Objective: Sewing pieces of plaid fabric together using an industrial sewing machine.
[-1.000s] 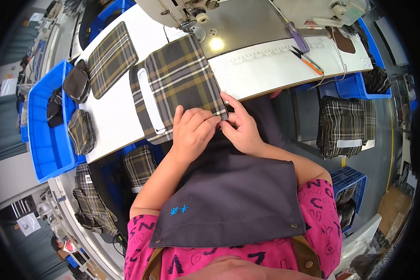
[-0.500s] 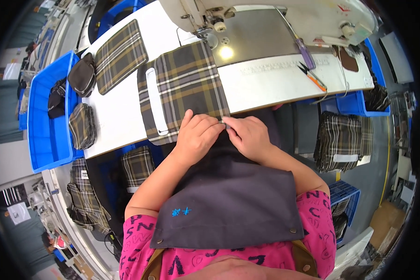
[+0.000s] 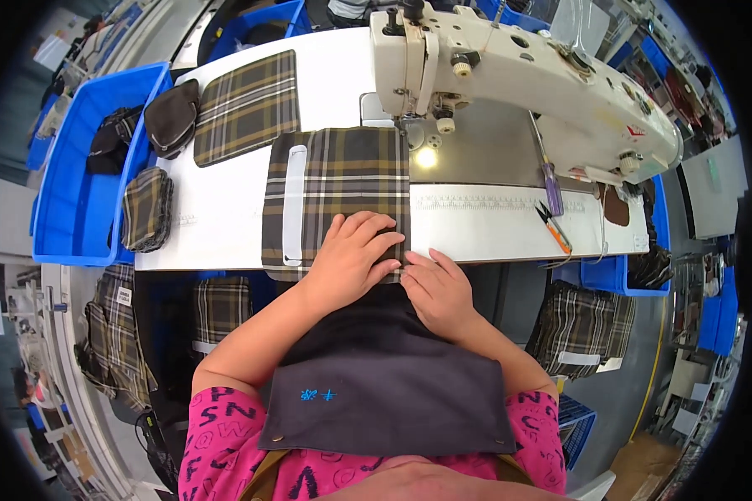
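Observation:
A brown, black and white plaid fabric panel (image 3: 351, 179) lies on the white sewing table, its far right corner by the needle area of the sewing machine (image 3: 405, 71). A white strip (image 3: 294, 204) runs along the panel's left part. My left hand (image 3: 353, 257) rests on the panel's near right part, fingers spread over the cloth. Close beside it, my right hand (image 3: 439, 294) has its fingers stretched out at the panel's near right corner, by the table's front edge. Neither hand grips anything visible.
Left on the table are another plaid panel (image 3: 251, 108), a dark rounded piece (image 3: 172, 119) and a stack of small plaid pieces (image 3: 148, 209), beside a blue bin (image 3: 54, 209). At right lie a purple-handled screwdriver (image 3: 551, 188) and orange snips (image 3: 553, 230). Plaid stacks (image 3: 572, 326) sit lower right.
The view has shifted, showing more of the machine. The panel now lies straighter along the machine. My fingers, earlier closed together at its near right corner, have spread, the left ones onto the cloth.

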